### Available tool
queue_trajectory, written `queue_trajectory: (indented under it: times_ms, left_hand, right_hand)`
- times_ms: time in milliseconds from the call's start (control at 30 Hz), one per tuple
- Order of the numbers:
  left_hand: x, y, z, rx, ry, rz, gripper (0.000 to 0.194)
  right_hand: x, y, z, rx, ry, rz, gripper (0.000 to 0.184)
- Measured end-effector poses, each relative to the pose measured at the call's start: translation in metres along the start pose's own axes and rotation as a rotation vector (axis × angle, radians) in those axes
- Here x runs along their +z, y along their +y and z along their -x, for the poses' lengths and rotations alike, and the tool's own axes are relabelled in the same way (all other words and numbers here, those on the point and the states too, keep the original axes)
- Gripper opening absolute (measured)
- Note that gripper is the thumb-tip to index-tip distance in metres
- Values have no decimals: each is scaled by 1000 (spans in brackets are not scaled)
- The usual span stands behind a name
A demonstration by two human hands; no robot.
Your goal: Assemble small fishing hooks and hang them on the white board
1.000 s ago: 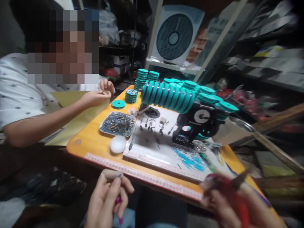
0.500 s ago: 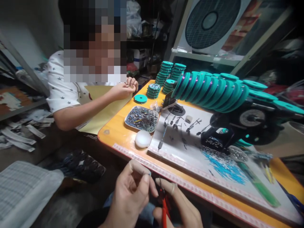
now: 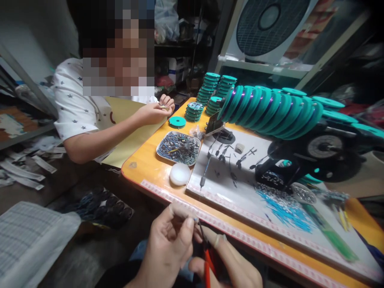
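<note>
In front of the table's near edge, my left hand [image 3: 169, 246] pinches a tiny piece with a blue end [image 3: 195, 219] between thumb and forefinger; most of it is hidden. My right hand [image 3: 235, 256] is closed round red-handled pliers [image 3: 207, 262]. Their dark, narrow jaws point up at the blue end, close against my left fingertips; whether they grip it I cannot tell. Pale finger covers show on both forefingers. On the white board [image 3: 223, 198] lie many thin blue pieces [image 3: 286, 212], several dark pieces with thin leads and a green-handled tool [image 3: 330, 236].
A black machine [image 3: 312, 152] carrying a row of green spools [image 3: 270, 112] stands on the right. At the orange table's [image 3: 150, 168] left are a tray of small parts [image 3: 179, 149], a round white lid [image 3: 180, 174] and stacked spools [image 3: 207, 90]. A person [image 3: 75, 96] sits across, hands together.
My right hand has brought the pliers' jaws up against my left fingertips. My left hand has shifted slightly right. The view has tilted a little.
</note>
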State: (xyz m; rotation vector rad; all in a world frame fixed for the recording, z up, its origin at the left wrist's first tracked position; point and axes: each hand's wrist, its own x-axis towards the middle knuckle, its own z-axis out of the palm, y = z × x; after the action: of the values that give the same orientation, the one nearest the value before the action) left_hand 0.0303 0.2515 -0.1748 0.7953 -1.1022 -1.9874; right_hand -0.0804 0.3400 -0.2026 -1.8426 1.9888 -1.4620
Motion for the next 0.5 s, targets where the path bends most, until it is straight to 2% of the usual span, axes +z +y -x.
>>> queue_trajectory:
  times_ms: [200, 333, 500]
  left_hand:
    - [1, 1, 1, 25, 34, -66, 25]
    - [6, 2, 5, 27, 100, -41, 28]
    - [6, 0, 6, 63, 78, -17, 26]
  right_hand:
    - [0, 5, 4, -33, -2, -1, 49]
    - [-2, 8, 5, -107, -58, 10, 56]
    - [-1, 3, 4, -19, -23, -43, 44]
